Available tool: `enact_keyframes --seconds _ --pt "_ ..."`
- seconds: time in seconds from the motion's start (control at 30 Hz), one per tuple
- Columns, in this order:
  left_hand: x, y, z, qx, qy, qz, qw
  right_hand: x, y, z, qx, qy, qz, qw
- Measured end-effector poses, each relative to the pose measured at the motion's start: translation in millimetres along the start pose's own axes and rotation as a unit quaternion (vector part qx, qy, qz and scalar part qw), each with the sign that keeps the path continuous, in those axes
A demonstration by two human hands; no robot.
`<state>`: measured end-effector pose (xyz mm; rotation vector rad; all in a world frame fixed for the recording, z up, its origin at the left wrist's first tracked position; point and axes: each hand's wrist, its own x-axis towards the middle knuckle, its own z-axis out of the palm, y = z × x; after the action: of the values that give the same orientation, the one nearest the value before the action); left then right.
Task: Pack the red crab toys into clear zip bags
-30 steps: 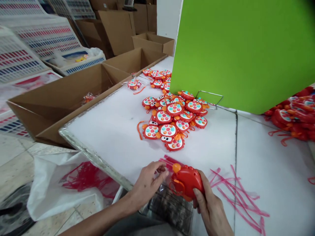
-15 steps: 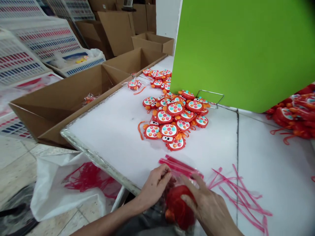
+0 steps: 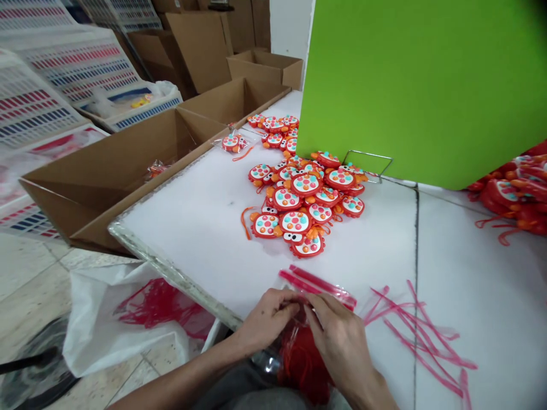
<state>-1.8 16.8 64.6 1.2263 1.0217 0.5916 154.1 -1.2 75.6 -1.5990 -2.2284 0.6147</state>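
Note:
My left hand (image 3: 271, 319) pinches the top edge of a clear plastic bag (image 3: 296, 330) at the table's front edge. Fingers of my right hand (image 3: 339, 336) are closed on the same edge, close beside the left fingertips. Inside the bag, below my hands, hangs a red crab-shaped toy (image 3: 304, 364) with its cord showing. Just beyond my fingers lie flat clear bags with pink strips (image 3: 320, 285). Loose pink strips (image 3: 421, 336) are scattered to the right. Farther back is a pile of red crab toys (image 3: 294, 222) with coloured buttons.
A long open cardboard box (image 3: 106, 171) stands along the table's left edge, near a bagged toy (image 3: 233, 142). A green board (image 3: 419, 85) rises at the back, with more red toys (image 3: 513, 193) to its right. A white sack (image 3: 98, 319) of pink scraps sits below left.
My right hand has shifted from the toy up to the bag's top edge, meeting my left hand. The toy now sits lower inside the bag.

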Motion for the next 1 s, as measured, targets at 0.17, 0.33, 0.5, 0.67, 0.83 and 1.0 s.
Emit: enact_keyframes --seconds 0.17,0.33,0.5,0.67,0.83,1.0 --pt "-0.9 4.8 5.9 0.110 0.030 0.010 0.993 8.9 -8.2 7.2 -0.079 -0.011 -0.015 0.997" --pt "-6.0 1.2 5.2 0.189 0.047 0.017 0.981 8.8 10.4 1.2 -0.026 0.026 0.031 0.999" --pt "-6.8 -8.7 -8.2 0.098 0.048 -0.021 0.994 -34.8 106.8 -35.1 -0.075 0.083 0.277 0.954" --pt "-4.0 -13.4 -13.3 0.015 0.041 -0.037 0.998 -91.8 167.7 -74.3 -0.240 0.014 0.379 0.894" --pt "-3.0 -16.1 -11.3 -0.060 0.028 -0.073 0.995 -82.0 124.9 -71.3 -0.124 0.073 0.290 0.946" --pt "-4.1 -18.0 -9.2 -0.085 0.036 -0.080 0.992 -28.0 71.2 -38.9 0.191 -0.078 0.215 0.955"
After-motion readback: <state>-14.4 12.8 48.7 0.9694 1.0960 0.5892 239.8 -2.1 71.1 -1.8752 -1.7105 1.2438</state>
